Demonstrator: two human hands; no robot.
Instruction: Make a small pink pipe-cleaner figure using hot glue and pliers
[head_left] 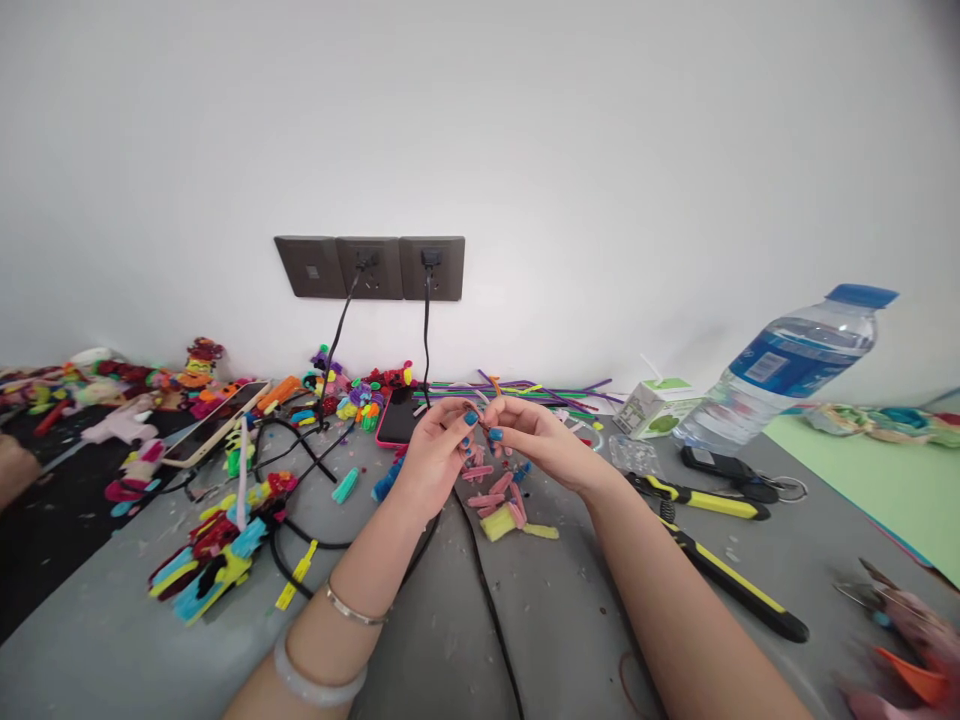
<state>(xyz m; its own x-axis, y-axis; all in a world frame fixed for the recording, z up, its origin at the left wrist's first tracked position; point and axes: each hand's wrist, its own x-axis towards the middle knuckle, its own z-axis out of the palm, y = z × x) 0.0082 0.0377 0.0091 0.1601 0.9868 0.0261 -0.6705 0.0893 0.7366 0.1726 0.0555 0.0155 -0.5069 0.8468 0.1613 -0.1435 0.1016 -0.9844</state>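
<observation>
A small, thin brownish piece (pixel 485 425), its shape too small to make out, is being held above the middle of the table between the narrowly pinched fingertips of the left hand (pixel 444 445) and the right hand (pixel 536 438). The far table edge is being bounded by the white wall (pixel 600 180); the near edge is not being shown. Between the forearms, a thin black cable (pixel 487 592) is being run toward the viewer. Below the fingers, cut pink fuzzy strips (pixel 491 500) are being kept near a yellow fuzzy piece (pixel 499 522). Room on the right is being taken up by yellow-and-black-handled pliers (pixel 739 585) and a clear plastic bottle with a blue label (pixel 799 355); on the left, by multicoloured fuzzy figures (pixel 214 565). A smooth grey tabletop (pixel 442 640) is being dotted with crumbs, and dark wall sockets (pixel 390 280) are being filled by two black plugs (pixel 431 258).
</observation>
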